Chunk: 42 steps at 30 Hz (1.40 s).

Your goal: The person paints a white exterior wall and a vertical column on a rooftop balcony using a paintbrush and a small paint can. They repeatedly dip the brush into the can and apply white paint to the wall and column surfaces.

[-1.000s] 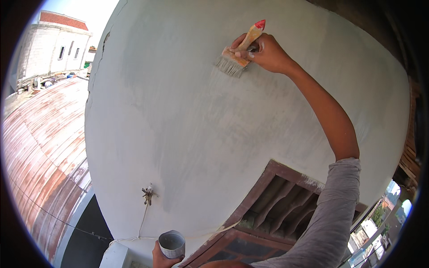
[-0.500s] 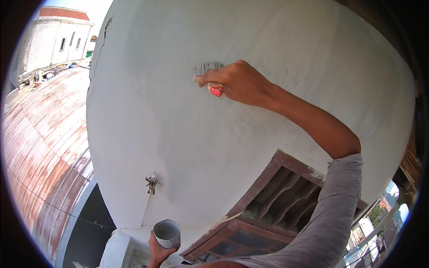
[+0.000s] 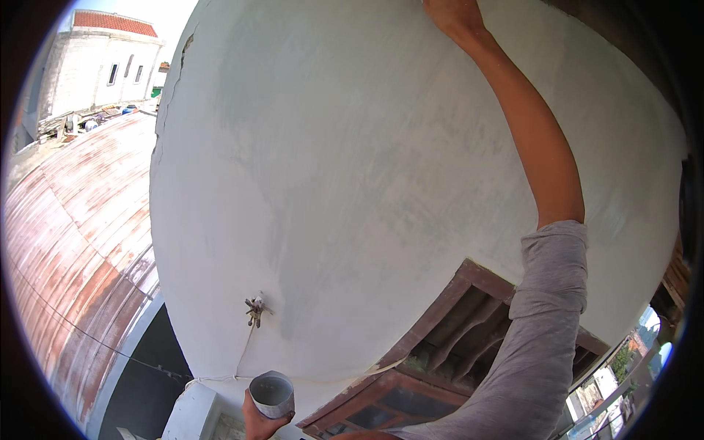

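A person's right hand point(image 3: 453, 16) is raised high against a pale, streaked wall point(image 3: 345, 183), the fingers cut off by the top edge, so whether its grip is clenched or released cannot be told. At the lower edge, the left hand point(image 3: 258, 422), partly hidden by a grey cup point(image 3: 284, 408), grasps that cup near the wall, its open mouth in view and the greyish inside too indistinct to identify any contents. A rolled grey sleeve point(image 3: 546, 293) hides part of a brown-framed vent point(image 3: 458, 330) in the wall.
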Each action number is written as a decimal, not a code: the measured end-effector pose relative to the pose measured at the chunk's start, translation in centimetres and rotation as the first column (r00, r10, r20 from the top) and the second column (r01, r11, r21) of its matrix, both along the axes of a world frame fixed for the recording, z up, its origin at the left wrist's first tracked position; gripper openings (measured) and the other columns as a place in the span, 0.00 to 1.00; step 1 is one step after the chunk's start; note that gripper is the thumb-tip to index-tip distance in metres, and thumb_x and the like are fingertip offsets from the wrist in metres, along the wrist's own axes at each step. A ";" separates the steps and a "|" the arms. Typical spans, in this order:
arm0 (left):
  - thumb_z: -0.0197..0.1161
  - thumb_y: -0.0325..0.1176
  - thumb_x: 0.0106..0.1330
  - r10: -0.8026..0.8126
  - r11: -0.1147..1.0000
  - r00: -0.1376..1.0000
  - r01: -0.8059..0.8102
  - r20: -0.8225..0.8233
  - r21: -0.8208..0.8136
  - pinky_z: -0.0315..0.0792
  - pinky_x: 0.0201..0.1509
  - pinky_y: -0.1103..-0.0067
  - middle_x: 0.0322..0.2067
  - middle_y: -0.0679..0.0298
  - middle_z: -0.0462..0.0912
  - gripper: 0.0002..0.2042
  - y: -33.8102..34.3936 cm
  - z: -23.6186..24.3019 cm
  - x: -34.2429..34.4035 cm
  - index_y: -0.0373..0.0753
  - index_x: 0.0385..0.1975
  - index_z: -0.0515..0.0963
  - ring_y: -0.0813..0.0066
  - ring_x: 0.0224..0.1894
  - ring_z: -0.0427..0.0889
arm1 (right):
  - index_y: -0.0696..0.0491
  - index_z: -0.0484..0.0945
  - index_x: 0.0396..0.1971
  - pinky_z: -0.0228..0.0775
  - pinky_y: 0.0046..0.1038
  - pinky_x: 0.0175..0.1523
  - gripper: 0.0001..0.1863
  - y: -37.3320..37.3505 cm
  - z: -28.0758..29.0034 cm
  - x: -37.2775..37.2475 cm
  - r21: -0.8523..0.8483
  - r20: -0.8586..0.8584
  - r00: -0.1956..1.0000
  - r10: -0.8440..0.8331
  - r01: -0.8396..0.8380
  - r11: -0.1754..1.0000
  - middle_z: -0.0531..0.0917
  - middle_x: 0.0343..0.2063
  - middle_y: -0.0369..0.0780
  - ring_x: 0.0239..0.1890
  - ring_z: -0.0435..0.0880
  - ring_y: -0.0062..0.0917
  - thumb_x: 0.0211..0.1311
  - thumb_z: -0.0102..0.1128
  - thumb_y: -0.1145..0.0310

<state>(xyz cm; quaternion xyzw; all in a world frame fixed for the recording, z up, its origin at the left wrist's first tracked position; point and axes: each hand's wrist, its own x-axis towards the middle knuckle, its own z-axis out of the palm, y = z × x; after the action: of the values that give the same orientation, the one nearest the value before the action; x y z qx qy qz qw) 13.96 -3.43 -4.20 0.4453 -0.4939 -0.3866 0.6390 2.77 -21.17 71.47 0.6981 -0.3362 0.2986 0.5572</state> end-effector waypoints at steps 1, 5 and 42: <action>0.86 0.37 0.40 0.034 0.999 0.999 -0.034 -0.001 0.001 0.78 0.58 0.66 0.49 0.53 0.85 0.43 0.2 -0.1 0.5 0.33 0.58 0.71 0.62 0.52 0.85 | 0.52 0.85 0.46 0.84 0.33 0.51 0.12 -1.1 -5.3 0.8 -0.044 -0.360 0.931 0.056 -0.077 0.996 0.90 0.45 0.41 0.43 0.90 0.32 0.63 0.65 0.74; 0.86 0.37 0.40 0.043 0.999 0.999 -0.042 -0.019 0.005 0.77 0.59 0.66 0.49 0.53 0.85 0.43 0.2 -0.2 0.4 0.33 0.59 0.71 0.62 0.52 0.85 | 0.53 0.84 0.37 0.83 0.37 0.42 0.06 -0.5 -15.9 3.7 0.391 -0.525 0.840 0.141 0.091 0.916 0.90 0.43 0.43 0.41 0.90 0.36 0.60 0.65 0.77; 0.84 0.34 0.49 0.380 0.925 0.884 -0.368 -0.273 0.096 0.73 0.63 0.68 0.55 0.56 0.82 0.44 -0.6 -10.4 -0.7 0.35 0.68 0.68 0.67 0.58 0.80 | 0.48 0.85 0.40 0.81 0.37 0.54 0.08 -5.4 -5.7 10.9 0.181 -0.344 0.886 0.310 -0.262 0.948 0.90 0.42 0.39 0.45 0.88 0.36 0.68 0.58 0.73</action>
<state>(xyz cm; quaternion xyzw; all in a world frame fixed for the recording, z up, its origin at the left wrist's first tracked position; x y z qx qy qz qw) 13.26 -4.01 -14.63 0.4844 -0.2932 -0.3266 0.7568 13.71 -26.56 65.73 0.8183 -0.1378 0.2189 0.5134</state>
